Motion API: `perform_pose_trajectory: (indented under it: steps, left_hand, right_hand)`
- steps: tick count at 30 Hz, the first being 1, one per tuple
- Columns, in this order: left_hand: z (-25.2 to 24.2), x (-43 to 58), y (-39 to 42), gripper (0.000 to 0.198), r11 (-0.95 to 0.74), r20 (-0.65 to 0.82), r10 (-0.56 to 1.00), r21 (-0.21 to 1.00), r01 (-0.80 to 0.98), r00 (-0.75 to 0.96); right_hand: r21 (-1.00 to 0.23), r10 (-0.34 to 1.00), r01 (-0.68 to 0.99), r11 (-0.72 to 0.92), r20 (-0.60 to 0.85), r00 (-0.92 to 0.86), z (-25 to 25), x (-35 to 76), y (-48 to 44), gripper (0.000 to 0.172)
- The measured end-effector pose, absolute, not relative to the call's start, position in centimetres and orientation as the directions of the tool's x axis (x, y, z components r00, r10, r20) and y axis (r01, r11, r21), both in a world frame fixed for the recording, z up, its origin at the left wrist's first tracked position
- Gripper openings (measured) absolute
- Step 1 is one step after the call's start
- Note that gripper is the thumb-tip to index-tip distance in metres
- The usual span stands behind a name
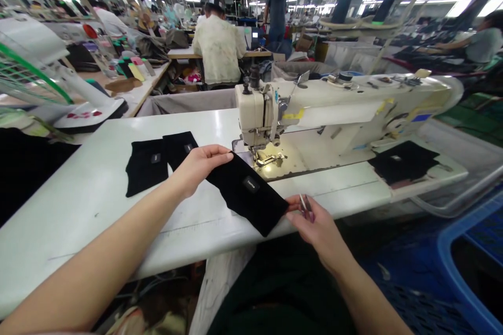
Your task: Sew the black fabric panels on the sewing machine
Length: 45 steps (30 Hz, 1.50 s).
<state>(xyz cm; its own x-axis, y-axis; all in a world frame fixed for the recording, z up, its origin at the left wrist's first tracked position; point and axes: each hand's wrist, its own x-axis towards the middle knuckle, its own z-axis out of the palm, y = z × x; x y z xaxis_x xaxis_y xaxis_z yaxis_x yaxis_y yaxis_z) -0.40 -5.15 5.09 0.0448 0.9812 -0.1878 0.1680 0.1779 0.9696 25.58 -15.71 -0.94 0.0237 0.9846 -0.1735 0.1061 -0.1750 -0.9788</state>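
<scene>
A black fabric piece [239, 204] with a small dark label [251, 183] is stretched between my two hands, in front of the sewing machine needle area. My left hand [200, 165] pinches its upper left edge between thumb and fingers. At the lower right corner, my right hand [308, 214] grips the cloth and also carries small thread snips [304, 204], blades pointing up. Two more black labelled pieces lie on the table to the left, one flat [147, 165] and one partly behind my left hand [181, 145].
The white sewing machine [306, 110] stands on the pale table [98, 220]. More black pieces [404, 159] lie at its right end. A blue plastic basket [448, 251] is at my right, a fan [43, 63] at far left. A person [219, 47] sits ahead, back turned.
</scene>
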Motion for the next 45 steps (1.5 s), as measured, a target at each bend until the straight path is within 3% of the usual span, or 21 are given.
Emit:
perform_pose_trajectory:
  steps: [5, 9, 14, 20, 24, 27, 29, 35, 45]
  left_hand:
    - [5.7, -0.4, -5.2, 0.034, 0.167, -0.186, 0.98, 0.961, 0.22, 0.07]
    - [5.0, 0.1, -4.0, 0.032, 0.087, -0.127, 0.987, 0.935, 0.344, 0.095]
    - [1.9, 1.9, -1.5, 0.019, -0.121, -0.009, 0.984, 0.696, 0.708, 0.178]
    - [0.6, 3.2, -0.4, 0.012, -0.206, 0.029, 0.97, 0.619, 0.758, 0.24]
    - [1.0, 3.2, -0.2, 0.012, -0.215, 0.007, 0.964, 0.602, 0.769, 0.265]
    - [0.9, 3.3, 0.3, 0.012, -0.202, 0.007, 0.97, 0.582, 0.788, 0.243]
    - [0.6, 3.3, 0.7, 0.012, -0.187, 0.008, 0.975, 0.57, 0.8, 0.222]
    - [0.3, 3.2, 1.4, 0.017, -0.147, -0.014, 0.983, 0.548, 0.823, 0.184]
    - [0.5, 3.5, 1.2, 0.016, -0.108, -0.017, 0.991, 0.51, 0.853, 0.136]
  right_hand:
    - [-0.94, 0.992, 0.325, -0.105, -0.12, -0.027, -1.3, 25.9, -15.3, 0.03]
    - [-0.95, 0.979, 0.283, -0.129, -0.168, -0.116, -1.6, 24.9, -16.1, 0.025]
    - [-0.955, 0.995, 0.284, -0.083, -0.094, -0.024, -2.5, 22.7, -17.4, 0.021]
    - [-0.92, 0.996, 0.389, 0.048, 0.018, -0.082, -3.3, 22.8, -17.8, 0.018]
    - [-0.858, 0.951, 0.418, 0.299, 0.235, -0.199, -3.9, 23.6, -17.4, 0.012]
    - [-0.723, 0.834, 0.417, 0.55, 0.452, -0.316, -4.1, 24.1, -16.8, 0.016]
    - [-0.63, 0.783, 0.464, 0.623, 0.503, -0.367, -4.1, 24.4, -16.4, 0.019]
    - [-0.498, 0.776, 0.595, 0.631, 0.416, -0.474, -3.7, 24.8, -15.9, 0.028]
    - [-0.485, 0.793, 0.628, 0.608, 0.346, -0.501, -3.6, 24.7, -15.9, 0.041]
